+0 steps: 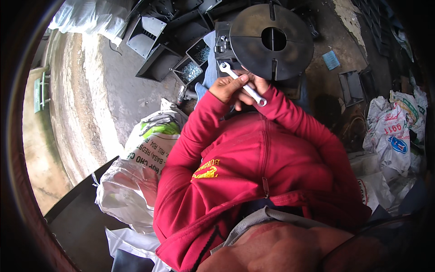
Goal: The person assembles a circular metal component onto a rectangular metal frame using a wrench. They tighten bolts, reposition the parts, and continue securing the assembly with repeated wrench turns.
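A silver combination wrench (pixel 252 93) lies slantwise in my left hand (pixel 225 89), the thumb pressed along its shaft and the fingers curled beneath. Its open-jaw end points up and left, while the ring end comes close to my right sleeve. Just behind the wrench, my right hand (pixel 260 83) is at the near rim of a dark round slotted metal disc (pixel 247 41). The disc and my left hand hide most of that hand's fingers, so I cannot tell what they grip. A hole and several slots cut through the disc.
Left of the disc stand dark bins, including an open bin of small silver fasteners (pixel 189 71). A power tool (pixel 183 94) lies below them. White printed sacks (pixel 152 145) crowd my left side, with more bags (pixel 389 131) at right. A blue sheet (pixel 331 60) lies on the floor.
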Action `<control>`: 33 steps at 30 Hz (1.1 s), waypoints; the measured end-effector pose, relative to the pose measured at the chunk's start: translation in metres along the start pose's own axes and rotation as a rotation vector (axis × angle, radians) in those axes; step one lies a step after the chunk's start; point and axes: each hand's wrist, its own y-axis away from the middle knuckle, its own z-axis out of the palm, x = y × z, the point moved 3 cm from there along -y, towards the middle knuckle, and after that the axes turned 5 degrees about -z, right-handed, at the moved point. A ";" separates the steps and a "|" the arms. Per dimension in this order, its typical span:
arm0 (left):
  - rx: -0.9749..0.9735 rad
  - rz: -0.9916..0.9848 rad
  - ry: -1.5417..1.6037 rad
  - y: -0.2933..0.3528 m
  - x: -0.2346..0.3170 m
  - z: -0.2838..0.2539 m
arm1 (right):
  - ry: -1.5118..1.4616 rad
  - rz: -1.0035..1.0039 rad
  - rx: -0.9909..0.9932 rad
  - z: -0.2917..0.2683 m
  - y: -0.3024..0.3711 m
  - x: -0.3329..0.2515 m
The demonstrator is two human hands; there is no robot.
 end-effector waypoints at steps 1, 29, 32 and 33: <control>0.005 -0.008 -0.091 0.006 0.008 -0.007 | 0.020 0.010 0.146 -0.004 -0.003 0.001; -0.005 0.132 -0.272 0.028 0.033 -0.080 | -0.102 -0.036 0.017 -0.010 -0.006 0.000; 0.095 0.093 -0.358 0.034 0.018 -0.059 | -0.076 -0.028 0.079 0.001 -0.006 -0.003; 0.141 0.125 -0.291 0.031 0.007 -0.052 | -0.064 -0.022 0.109 0.006 -0.007 -0.005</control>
